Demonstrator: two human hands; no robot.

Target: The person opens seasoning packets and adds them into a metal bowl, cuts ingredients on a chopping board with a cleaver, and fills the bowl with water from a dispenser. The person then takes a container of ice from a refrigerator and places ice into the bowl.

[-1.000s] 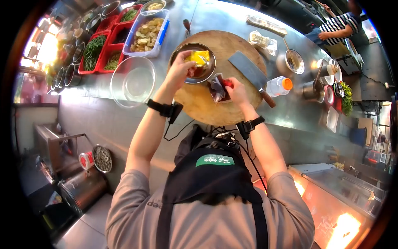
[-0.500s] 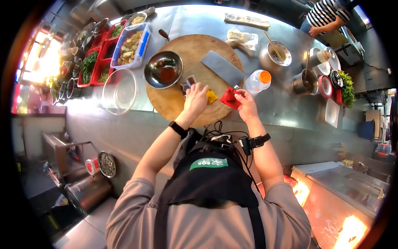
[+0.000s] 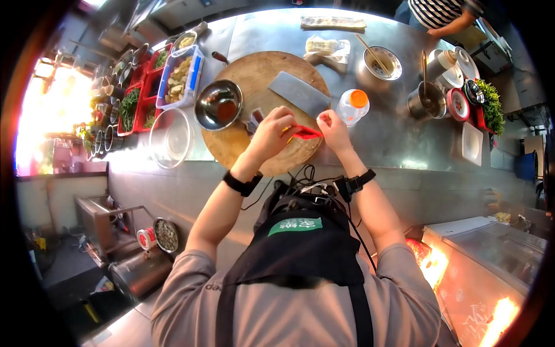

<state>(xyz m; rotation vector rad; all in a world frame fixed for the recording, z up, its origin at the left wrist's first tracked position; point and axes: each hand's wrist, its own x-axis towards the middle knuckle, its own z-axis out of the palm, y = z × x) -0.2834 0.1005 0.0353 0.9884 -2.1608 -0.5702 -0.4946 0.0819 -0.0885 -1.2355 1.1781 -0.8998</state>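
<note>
A red packet (image 3: pixel 307 133) is held over the round wooden chopping board (image 3: pixel 243 144), seen nearly edge-on. My left hand (image 3: pixel 272 136) is closed on its left end, with a bit of yellow packet showing at the fingers. My right hand (image 3: pixel 335 133) is closed in a pinch beside the packet's right end; what sits in its fingertips is too small to name. On the board, a steel bowl (image 3: pixel 208 115) with reddish-brown contents stands left of my left hand. Small dark-and-clear packaging (image 3: pixel 254 118) lies by that hand. A cleaver (image 3: pixel 298 92) lies flat beyond both hands.
A clear jar with an orange lid (image 3: pixel 351 110) stands right of the board. Left are a clear round container (image 3: pixel 170 139), a tub of sliced food (image 3: pixel 198 72) and red trays (image 3: pixel 140 121). A bowl with chopsticks (image 3: pixel 373 72) and a pot (image 3: pixel 416 107) stand right. Another person (image 3: pixel 445 17) is behind.
The red packet has passed from my right hand's fingers to my left hand's, turning edge-on. My right hand has moved left, closer to my left hand, and its fingers have curled tighter.
</note>
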